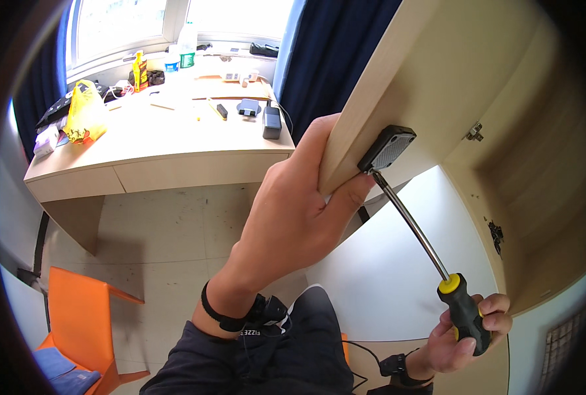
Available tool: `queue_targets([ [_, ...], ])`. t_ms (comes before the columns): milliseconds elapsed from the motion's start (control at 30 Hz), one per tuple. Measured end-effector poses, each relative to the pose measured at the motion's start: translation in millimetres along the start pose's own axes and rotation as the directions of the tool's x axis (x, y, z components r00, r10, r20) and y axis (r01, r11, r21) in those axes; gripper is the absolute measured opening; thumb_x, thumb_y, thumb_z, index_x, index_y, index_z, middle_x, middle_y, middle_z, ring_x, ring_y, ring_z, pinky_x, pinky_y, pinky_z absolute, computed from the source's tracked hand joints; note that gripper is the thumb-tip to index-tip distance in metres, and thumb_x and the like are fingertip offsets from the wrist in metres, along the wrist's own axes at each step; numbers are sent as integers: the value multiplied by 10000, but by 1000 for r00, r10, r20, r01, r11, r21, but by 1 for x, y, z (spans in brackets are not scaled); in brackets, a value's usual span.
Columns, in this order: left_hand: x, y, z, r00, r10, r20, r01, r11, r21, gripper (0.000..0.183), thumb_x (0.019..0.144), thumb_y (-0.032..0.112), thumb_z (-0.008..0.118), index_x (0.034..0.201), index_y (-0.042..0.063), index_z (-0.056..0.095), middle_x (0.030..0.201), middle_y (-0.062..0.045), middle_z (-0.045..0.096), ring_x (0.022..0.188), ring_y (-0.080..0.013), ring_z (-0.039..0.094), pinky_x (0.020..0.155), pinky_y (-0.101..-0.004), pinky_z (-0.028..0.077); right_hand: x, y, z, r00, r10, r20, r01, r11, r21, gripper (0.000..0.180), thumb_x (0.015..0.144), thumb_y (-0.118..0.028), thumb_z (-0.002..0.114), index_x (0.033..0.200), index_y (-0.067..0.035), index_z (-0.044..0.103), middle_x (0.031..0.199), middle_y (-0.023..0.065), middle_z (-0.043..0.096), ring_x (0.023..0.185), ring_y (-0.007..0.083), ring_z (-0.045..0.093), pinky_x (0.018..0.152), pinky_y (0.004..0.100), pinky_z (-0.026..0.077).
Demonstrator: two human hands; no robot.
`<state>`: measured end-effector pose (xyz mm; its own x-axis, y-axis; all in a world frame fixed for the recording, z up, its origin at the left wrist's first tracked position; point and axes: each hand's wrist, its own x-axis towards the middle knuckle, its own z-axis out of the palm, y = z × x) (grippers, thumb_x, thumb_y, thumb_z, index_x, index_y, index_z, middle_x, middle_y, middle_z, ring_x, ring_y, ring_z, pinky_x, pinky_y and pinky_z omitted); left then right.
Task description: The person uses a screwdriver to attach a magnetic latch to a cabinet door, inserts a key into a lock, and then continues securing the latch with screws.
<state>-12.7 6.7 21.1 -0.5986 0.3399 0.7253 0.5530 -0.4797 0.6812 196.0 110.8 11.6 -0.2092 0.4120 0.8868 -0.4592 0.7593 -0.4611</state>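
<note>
My left hand (298, 212) grips the lower edge of an open wooden cabinet door (416, 74), its thumb close under a small black and grey rectangular fitting (388, 148). That fitting lies on the door's inner face. My right hand (463, 331), at the lower right, holds the black and yellow handle of a screwdriver (414, 224). The shaft slants up to the left, and its tip is at a screw at the fitting's lower end. Whether the tip is seated in the screw head cannot be told.
A metal hinge (474, 132) sits near the door's far side. Dark hardware (495, 237) lies on the cabinet's edge. A wooden desk (159, 168) with bottles and a yellow bag (84, 113) stands by the window. An orange chair (80, 316) is at lower left.
</note>
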Motion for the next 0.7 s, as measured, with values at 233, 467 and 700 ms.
queue_targets([
  [233, -2, 2, 1, 999, -23, 23, 24, 999, -40, 336, 841, 110, 592, 1126, 3, 449, 862, -43, 601, 628, -40, 504, 498, -179, 415, 37, -41, -17, 982, 174, 70, -128, 894, -429, 694, 809, -639, 446, 961, 39, 441, 667, 118, 526, 447, 174, 583, 369, 198, 457],
  [467, -3, 1, 4, 998, 55, -12, -54, 998, 40, 354, 829, 109, 596, 1135, -4, 459, 863, -60, 608, 707, -97, 558, 609, -231, 458, 49, -68, -14, 981, 117, 155, -7, 817, -576, 633, 805, -573, 515, 936, 43, 458, 647, 115, 535, 438, 132, 571, 357, 150, 415],
  [700, -5, 7, 7, 1000, 19, -3, -19, 999, 29, 338, 813, 104, 607, 1111, 11, 479, 882, -87, 609, 779, -156, 571, 701, -278, 461, 55, -72, -26, 978, 8, 210, 116, 815, -568, 559, 735, -465, 671, 949, 8, 464, 709, 97, 534, 443, 81, 486, 396, 152, 368],
])
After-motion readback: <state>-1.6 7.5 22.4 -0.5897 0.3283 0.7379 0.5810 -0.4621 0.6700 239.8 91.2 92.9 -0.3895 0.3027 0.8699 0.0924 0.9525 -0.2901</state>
